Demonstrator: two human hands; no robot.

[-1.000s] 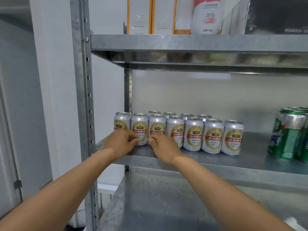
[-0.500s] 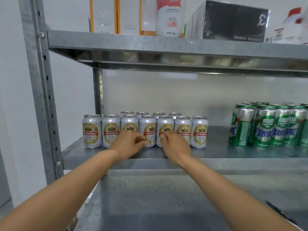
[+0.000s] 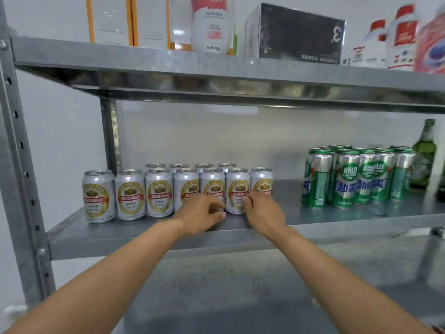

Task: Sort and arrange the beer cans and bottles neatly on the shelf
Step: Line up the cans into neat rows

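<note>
Steel rack filling the view. Top shelf carrying cartons and a dark box. On the middle shelf, left half: silver cans upright in two rows, seven in front side by side, four tops showing behind. Right half, well apart: green cans packed upright in a cluster, a green bottle standing just beyond them. Left hand at the foot of the fourth and fifth front cans, fingers curled, thumb reaching toward the fifth. Right hand against the sixth and seventh, fingers bent onto their lower walls. Actual grasp on any can: cannot tell for either hand.
</note>
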